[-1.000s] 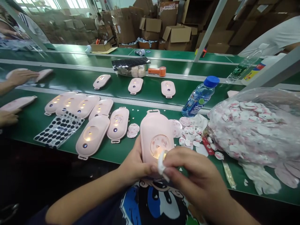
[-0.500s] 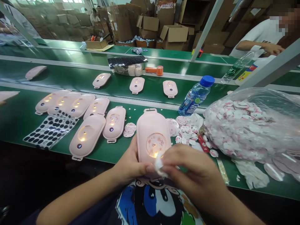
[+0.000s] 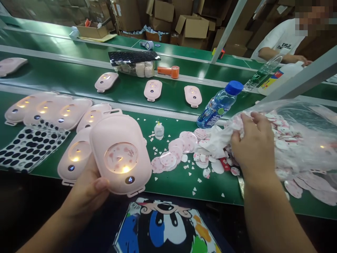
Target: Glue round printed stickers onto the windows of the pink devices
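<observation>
My left hand (image 3: 88, 188) grips a pale pink oval device (image 3: 105, 133) by its lower left side. The device is tilted. It has strap loops at both ends, a round patterned window with a yellow glow, and a small lit display. To the right, my right hand (image 3: 254, 151) has its fingers apart at the near side of a clear plastic bag (image 3: 302, 154) full of printed cutouts. Crumpled white tissue (image 3: 219, 142) lies just left of its fingertips. Round patterned discs (image 3: 168, 160) and small white triangles are scattered between my hands.
More pink devices (image 3: 71, 112) crowd the left, beside a sheet of black dots (image 3: 33, 147). A small dropper bottle (image 3: 159, 131) and a blue-capped bottle (image 3: 219, 105) stand ahead. Several devices rest on the green strip (image 3: 126, 96) behind. A person (image 3: 279, 42) is at the far right.
My left hand has moved left with the pink device. My right hand has left the device, where it held white tissue, and reached right to the bag. The view has shifted, revealing the dropper bottle.
</observation>
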`<state>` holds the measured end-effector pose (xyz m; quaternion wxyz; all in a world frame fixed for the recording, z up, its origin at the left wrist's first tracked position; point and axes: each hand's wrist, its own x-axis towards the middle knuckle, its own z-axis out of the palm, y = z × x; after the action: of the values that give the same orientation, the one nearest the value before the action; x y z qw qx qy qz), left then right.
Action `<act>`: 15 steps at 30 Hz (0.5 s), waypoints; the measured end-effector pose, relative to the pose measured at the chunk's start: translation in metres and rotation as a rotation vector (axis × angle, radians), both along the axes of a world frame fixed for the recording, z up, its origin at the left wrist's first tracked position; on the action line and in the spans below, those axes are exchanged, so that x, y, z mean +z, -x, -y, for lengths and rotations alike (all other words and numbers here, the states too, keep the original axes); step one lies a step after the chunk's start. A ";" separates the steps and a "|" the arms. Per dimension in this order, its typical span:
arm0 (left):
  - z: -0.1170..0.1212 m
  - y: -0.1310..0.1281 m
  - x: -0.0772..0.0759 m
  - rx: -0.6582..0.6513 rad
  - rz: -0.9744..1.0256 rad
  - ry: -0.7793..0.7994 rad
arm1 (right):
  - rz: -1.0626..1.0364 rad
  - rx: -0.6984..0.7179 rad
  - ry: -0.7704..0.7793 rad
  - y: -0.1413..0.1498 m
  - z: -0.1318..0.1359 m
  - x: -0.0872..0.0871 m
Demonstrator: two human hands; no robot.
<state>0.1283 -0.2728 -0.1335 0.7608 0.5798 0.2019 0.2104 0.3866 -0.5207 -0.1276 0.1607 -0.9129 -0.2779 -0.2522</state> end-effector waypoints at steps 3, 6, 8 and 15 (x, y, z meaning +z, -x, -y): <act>-0.002 -0.001 -0.003 -0.002 -0.020 0.045 | 0.125 0.159 -0.017 0.030 -0.015 0.006; -0.002 -0.003 -0.006 0.006 -0.064 0.117 | -0.109 0.421 0.166 0.050 -0.030 -0.003; -0.001 -0.004 -0.010 0.011 -0.076 0.153 | -0.353 0.502 0.375 0.056 -0.037 -0.018; 0.010 -0.014 -0.015 -0.121 0.067 0.262 | -0.367 0.410 0.451 0.066 -0.046 -0.061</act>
<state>0.1427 -0.2831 -0.1484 0.8474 0.4796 0.1669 0.1552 0.3202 -0.4752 -0.1888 0.0496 -0.8807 -0.4705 0.0212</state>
